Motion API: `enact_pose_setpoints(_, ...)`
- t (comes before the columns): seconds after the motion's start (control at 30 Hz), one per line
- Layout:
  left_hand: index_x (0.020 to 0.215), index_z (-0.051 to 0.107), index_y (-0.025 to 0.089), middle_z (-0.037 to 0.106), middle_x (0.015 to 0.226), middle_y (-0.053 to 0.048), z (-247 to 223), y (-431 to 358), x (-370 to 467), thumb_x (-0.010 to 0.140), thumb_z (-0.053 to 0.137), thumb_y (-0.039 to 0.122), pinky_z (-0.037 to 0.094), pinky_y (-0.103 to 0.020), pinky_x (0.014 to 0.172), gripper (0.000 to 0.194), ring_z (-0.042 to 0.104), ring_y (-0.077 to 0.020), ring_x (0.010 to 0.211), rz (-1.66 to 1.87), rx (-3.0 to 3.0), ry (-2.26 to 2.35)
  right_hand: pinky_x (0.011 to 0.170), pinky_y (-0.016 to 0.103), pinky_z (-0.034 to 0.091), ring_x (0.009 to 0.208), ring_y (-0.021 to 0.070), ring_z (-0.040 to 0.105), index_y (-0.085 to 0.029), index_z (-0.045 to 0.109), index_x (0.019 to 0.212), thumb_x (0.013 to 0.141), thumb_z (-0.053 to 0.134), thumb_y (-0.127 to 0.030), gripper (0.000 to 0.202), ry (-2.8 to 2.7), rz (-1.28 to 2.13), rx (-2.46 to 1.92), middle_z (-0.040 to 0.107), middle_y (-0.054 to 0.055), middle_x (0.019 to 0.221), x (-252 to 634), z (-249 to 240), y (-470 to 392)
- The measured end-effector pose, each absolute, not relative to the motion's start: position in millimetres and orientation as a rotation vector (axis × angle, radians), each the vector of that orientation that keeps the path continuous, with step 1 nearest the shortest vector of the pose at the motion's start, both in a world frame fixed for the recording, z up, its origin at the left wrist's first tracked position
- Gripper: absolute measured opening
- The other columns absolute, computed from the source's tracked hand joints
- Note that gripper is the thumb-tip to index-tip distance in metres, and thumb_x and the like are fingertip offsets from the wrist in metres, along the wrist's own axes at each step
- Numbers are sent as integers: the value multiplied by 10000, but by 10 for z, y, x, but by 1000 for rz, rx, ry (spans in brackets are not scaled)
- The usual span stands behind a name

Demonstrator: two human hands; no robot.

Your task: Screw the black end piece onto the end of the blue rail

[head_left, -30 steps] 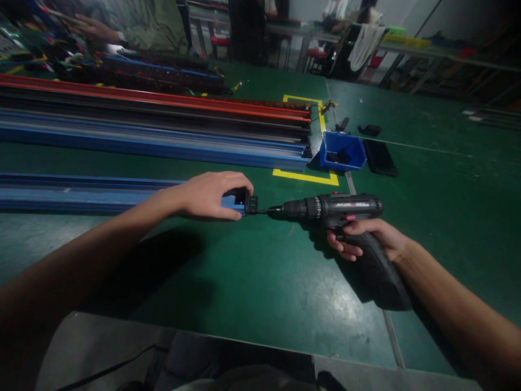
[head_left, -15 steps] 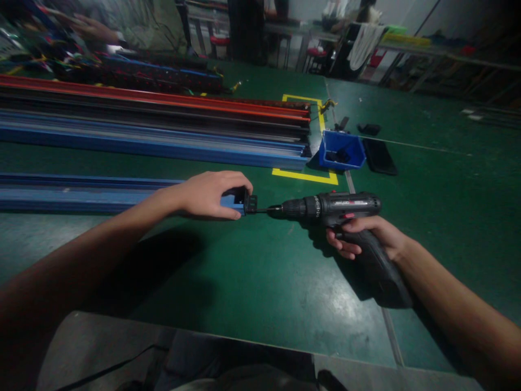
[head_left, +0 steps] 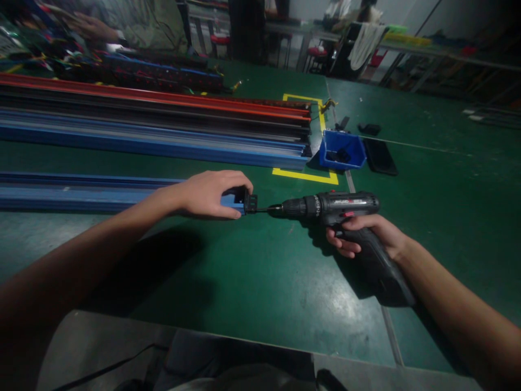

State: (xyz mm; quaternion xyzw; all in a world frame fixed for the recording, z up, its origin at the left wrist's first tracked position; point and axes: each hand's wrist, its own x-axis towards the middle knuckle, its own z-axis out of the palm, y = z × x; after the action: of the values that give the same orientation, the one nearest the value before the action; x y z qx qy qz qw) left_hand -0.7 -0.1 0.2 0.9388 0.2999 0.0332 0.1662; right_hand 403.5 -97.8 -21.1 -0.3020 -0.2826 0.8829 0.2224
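Note:
My left hand (head_left: 211,194) grips the right end of a long blue rail (head_left: 93,198) that lies on the green table. A small black end piece (head_left: 251,203) sits at the rail's tip, beside my fingertips. My right hand (head_left: 366,233) is wrapped round the handle of a black power drill (head_left: 345,205), which points left. Its thin bit (head_left: 264,209) reaches the black end piece; the exact contact point is too small to make out.
Behind lie several blue and black rails and a red rail (head_left: 163,96). A blue bin (head_left: 344,149) holding dark parts stands beyond the drill, with a flat black object (head_left: 380,156) beside it. A person's hand (head_left: 91,27) shows at the back left, over wires.
The drill's body and my right hand have shifted very slightly. My left hand and the rail have kept their places.

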Motion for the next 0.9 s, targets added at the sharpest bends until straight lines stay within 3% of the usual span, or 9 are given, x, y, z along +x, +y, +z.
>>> enact_pose_setpoints(0.9,1294,603,265,653,1327,-60,-4,2,-17,855,698,539,468,-330,983,526,634,-254,1183,112,2661,842,649,264,591,593,106,605,-4,733,1046,885,663,-189,255,-732,2421,-885,719,141,882,4014,-183,-973)
